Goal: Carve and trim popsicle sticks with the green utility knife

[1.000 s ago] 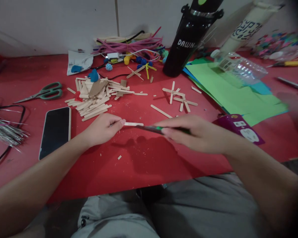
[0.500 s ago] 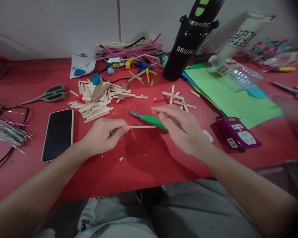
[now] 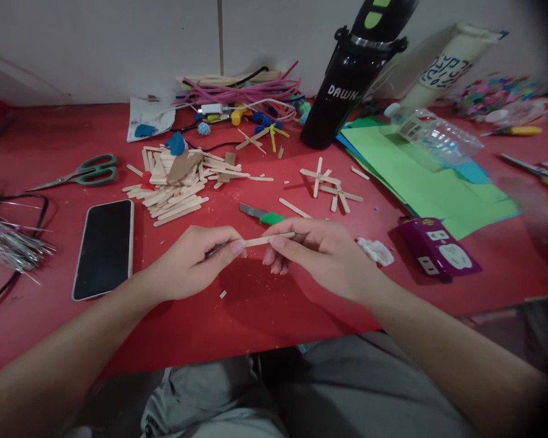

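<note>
Between my two hands a wooden craft stick (image 3: pixel 258 241) is held roughly level over the red table (image 3: pixel 274 322). My left hand (image 3: pixel 201 258) pinches its left end between thumb and fingers. My right hand (image 3: pixel 317 255) grips the other end, thumb on the near side. Just behind the right hand lies a green utility knife (image 3: pixel 271 218), its blade pointing left and its rear part hidden by the fingers. Another craft stick (image 3: pixel 295 207) rests beside the knife. A heap of craft sticks (image 3: pixel 178 182) lies beyond my left hand, and crossed, joined sticks (image 3: pixel 318 176) lie beyond the right.
Left are a phone (image 3: pixel 104 249), green-handled scissors (image 3: pixel 84 172) and silver wire-like strands (image 3: pixel 11 234). A black bottle (image 3: pixel 335 91) stands at the back. To the right lie green paper (image 3: pixel 420 164), a clear plastic bottle (image 3: pixel 442 135), a purple socket box (image 3: pixel 438 248) and crumpled white tissue (image 3: pixel 375 250).
My right hand has moved left and down and closed on the stick's right end, where it was open before. A loose stick behind that hand now shows. The left hand keeps its pinch.
</note>
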Action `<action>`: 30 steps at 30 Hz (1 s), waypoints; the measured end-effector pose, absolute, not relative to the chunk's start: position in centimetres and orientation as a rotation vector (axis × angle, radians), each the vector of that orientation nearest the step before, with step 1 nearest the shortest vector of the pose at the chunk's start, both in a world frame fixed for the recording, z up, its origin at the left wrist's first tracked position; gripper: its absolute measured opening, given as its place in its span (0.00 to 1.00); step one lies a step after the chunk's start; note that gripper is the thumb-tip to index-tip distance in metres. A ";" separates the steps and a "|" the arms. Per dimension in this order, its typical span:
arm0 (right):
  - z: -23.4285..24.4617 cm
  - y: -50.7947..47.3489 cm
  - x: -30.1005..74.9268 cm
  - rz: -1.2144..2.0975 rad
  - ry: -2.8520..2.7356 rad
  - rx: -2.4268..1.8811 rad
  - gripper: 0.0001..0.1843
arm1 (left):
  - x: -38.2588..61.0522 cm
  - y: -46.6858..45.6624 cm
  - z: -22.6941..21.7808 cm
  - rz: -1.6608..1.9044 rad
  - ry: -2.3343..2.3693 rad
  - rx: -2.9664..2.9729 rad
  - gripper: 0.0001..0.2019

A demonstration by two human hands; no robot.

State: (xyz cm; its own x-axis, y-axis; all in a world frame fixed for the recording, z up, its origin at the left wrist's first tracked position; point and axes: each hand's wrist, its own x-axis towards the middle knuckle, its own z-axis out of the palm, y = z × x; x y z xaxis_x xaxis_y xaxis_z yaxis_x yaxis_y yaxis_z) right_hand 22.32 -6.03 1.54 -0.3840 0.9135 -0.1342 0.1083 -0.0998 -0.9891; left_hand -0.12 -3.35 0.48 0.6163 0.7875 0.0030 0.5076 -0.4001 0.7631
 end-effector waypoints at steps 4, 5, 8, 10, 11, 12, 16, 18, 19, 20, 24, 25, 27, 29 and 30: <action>1.4 -6.0 22.3 1.731 -1.405 -1.107 0.08 | 0.1 -3.5 0.8 0.510 0.980 1.978 0.16; 1.3 -6.0 22.4 1.786 -1.376 -1.087 0.08 | 0.2 -3.6 0.8 0.517 0.974 1.969 0.15; 0.9 -5.9 22.5 1.891 -1.285 -1.047 0.09 | 0.2 -3.6 1.0 0.528 0.967 1.959 0.15; 0.8 -5.9 22.5 1.909 -1.235 -1.040 0.08 | 0.2 -3.6 1.0 0.524 0.980 1.954 0.16; 0.7 -5.9 22.4 1.920 -1.215 -1.038 0.08 | 0.3 -3.6 1.0 0.519 0.989 1.954 0.16; 0.7 -5.9 22.4 1.934 -1.198 -1.033 0.08 | 0.3 -3.6 1.0 0.515 0.998 1.955 0.16; 0.6 -5.9 22.2 1.982 -1.161 -1.012 0.07 | 0.6 -3.5 0.9 0.486 1.004 1.979 0.16; 0.6 -6.0 22.2 1.960 -1.171 -1.023 0.06 | 0.6 -3.5 0.9 0.476 1.006 1.990 0.16; 0.6 -6.0 22.2 1.948 -1.182 -1.027 0.06 | 0.6 -3.5 1.0 0.471 1.007 1.992 0.16; 0.6 -6.0 22.2 1.938 -1.196 -1.029 0.07 | 0.6 -3.5 1.0 0.467 1.008 1.989 0.17; 0.6 -6.0 22.1 1.919 -1.261 -1.026 0.07 | 0.5 -3.6 1.0 0.460 0.996 1.936 0.18; 0.7 -6.0 22.1 1.911 -1.273 -1.027 0.07 | 0.5 -3.6 1.0 0.462 0.987 1.920 0.18; 0.7 -6.0 22.1 1.889 -1.289 -1.027 0.07 | 0.5 -3.6 1.0 0.470 0.975 1.893 0.18; 0.8 -6.1 22.0 1.856 -1.335 -1.026 0.07 | 0.4 -3.6 1.0 0.481 0.977 1.889 0.17; 0.8 -6.2 22.1 1.817 -1.387 -1.032 0.07 | 0.4 -3.5 1.0 0.489 0.984 1.894 0.17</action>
